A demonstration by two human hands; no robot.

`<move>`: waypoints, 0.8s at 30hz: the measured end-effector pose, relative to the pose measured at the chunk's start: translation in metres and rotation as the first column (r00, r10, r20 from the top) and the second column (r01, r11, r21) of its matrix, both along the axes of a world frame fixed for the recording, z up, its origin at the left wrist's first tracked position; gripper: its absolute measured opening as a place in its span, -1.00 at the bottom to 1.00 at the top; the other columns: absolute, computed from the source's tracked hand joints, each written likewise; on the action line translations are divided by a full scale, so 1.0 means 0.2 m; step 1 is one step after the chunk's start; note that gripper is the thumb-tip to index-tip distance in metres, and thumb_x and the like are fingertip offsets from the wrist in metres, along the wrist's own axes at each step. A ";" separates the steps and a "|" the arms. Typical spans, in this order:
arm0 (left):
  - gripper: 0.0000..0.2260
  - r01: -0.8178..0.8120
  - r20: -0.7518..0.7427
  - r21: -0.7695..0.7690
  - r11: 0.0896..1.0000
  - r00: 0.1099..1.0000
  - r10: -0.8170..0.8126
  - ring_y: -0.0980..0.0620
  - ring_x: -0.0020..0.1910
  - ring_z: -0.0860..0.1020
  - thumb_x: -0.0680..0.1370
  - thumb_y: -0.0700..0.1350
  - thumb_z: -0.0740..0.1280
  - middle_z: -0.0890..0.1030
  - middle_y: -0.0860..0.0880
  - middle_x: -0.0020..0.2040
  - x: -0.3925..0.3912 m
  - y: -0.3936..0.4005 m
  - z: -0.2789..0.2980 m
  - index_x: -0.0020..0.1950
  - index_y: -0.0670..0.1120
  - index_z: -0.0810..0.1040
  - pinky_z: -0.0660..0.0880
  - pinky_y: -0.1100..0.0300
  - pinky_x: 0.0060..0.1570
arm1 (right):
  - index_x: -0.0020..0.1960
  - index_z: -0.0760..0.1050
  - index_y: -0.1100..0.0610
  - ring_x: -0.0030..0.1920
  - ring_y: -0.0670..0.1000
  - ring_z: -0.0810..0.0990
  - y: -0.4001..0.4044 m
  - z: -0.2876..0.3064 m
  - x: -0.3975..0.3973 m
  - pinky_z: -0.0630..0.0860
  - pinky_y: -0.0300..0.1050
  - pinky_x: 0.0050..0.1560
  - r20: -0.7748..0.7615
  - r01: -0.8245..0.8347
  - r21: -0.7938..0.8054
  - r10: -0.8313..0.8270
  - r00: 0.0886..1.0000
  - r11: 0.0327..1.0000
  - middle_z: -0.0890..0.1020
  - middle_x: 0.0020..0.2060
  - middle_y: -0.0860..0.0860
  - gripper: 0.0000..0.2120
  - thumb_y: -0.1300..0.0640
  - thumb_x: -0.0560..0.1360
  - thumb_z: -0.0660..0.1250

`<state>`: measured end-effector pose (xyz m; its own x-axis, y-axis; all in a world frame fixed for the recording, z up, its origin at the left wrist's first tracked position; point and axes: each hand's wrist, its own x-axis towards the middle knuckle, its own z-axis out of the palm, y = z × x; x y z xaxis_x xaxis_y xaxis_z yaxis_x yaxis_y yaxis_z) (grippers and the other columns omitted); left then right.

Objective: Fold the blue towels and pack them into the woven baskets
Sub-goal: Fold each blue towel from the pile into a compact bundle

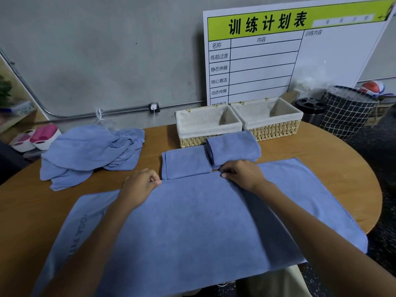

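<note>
A large blue towel lies spread flat across the round wooden table in front of me. My left hand pinches its far edge left of centre, and my right hand pinches the same edge right of centre. Just beyond that edge lie two folded blue towels: one flat, one thicker partly overlapping it. Behind them stand two woven baskets with cream liners, the left basket and the right basket, both empty. A crumpled heap of blue towels sits at the table's left.
A white training-plan board leans on the grey wall behind the baskets. A black bin and a checked laundry basket stand to the right on the floor. White holders with pink items sit left of the heap.
</note>
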<state>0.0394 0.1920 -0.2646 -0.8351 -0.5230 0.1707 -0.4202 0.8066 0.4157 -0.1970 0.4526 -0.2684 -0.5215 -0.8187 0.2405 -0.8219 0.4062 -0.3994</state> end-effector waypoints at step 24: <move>-0.90 0.088 -0.172 -0.011 0.996 0.981 -0.088 0.13 -0.13 0.57 0.52 -0.04 0.49 0.60 0.10 -0.14 0.08 -0.08 0.11 -0.17 0.12 0.62 0.49 0.09 -0.12 | 0.04 0.62 -0.03 -0.05 -0.13 0.56 0.04 0.21 -0.08 0.51 -0.09 -0.04 0.043 -0.186 0.074 0.183 0.982 0.980 0.64 -0.09 -0.20 -0.87 -0.05 0.54 0.40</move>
<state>0.0560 0.1770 -0.2430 -0.8359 -0.4480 0.3172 -0.2703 0.8388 0.4726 -0.2133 0.4604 -0.2273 -0.3670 -0.9170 0.1563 -0.8713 0.2800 -0.4030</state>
